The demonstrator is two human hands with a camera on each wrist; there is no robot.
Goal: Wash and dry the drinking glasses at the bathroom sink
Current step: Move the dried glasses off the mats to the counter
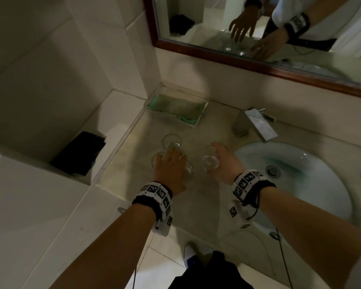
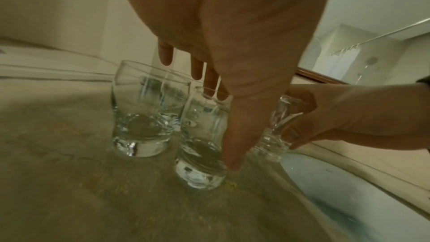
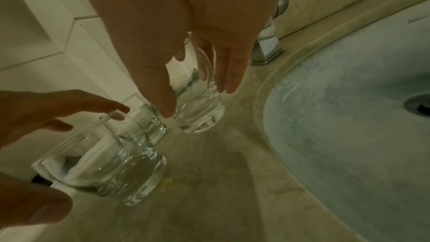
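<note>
- The drinking glasses are clear, glossy glass with thick bases.
- The tabletop looks like smooth beige stone, faintly mottled.
- The sink is glossy white ceramic.
- The faucet is brushed grey metal.
- The mirror frame is dark polished wood.
- The walls are smooth pale tiles.

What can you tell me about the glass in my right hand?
The glass is a short clear tumbler with a thick, heavy base and a thin rim, and looks empty. It is upright at the counter, between the other glasses and the sink; whether its base still touches the counter is unclear. The right hand holds it from the side, thumb on one wall and fingers round the other. Nothing else touches it.
</note>
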